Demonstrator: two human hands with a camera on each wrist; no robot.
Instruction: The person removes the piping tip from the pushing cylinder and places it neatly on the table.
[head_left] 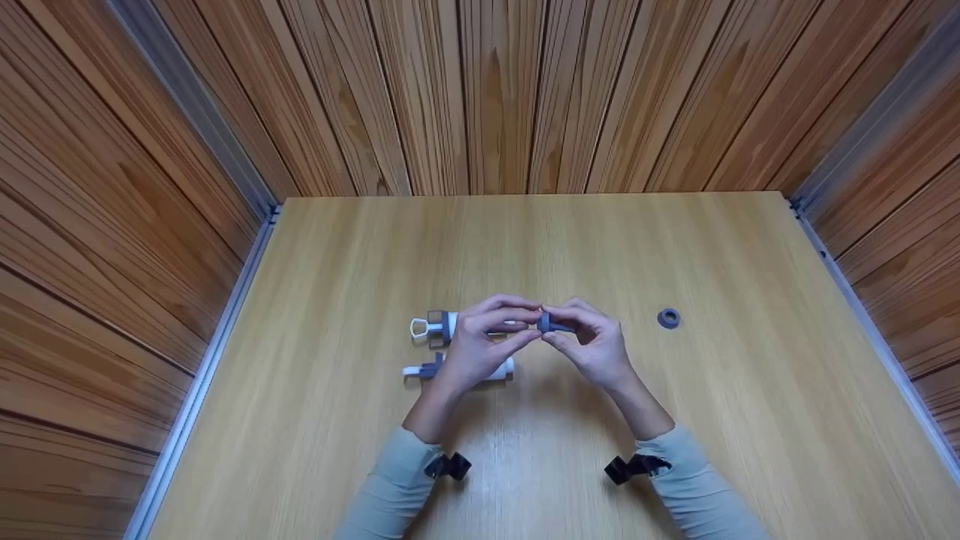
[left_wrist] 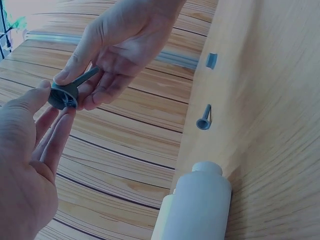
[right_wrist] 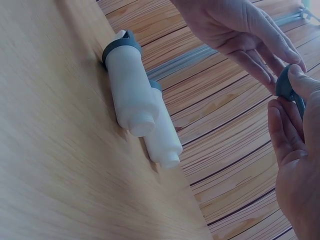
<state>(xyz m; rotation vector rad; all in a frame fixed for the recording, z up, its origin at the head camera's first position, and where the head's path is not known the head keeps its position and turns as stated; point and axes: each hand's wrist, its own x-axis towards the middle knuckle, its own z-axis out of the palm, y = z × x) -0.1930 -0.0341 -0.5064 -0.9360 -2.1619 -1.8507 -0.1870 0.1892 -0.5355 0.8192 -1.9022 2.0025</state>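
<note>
Both hands meet above the table around a dark blue-grey funnel-shaped nozzle piece (head_left: 544,322) with a thin stem. My left hand (head_left: 484,337) pinches the rim of its wide end between thumb and fingertips. My right hand (head_left: 592,341) pinches it from the stem side. In the left wrist view the hollow of the nozzle piece (left_wrist: 62,96) faces my left hand (left_wrist: 22,160), its stem lying towards my right hand (left_wrist: 125,45). A similar smaller funnel-shaped piece (left_wrist: 203,123) lies on the table; the head view does not show it.
Two white bottles (right_wrist: 132,87) (right_wrist: 164,132) with grey collars lie side by side, partly behind my left hand in the head view. One has a white loop handle (head_left: 418,328), the other a white stem (head_left: 412,371). A grey ring (head_left: 669,318) lies right.
</note>
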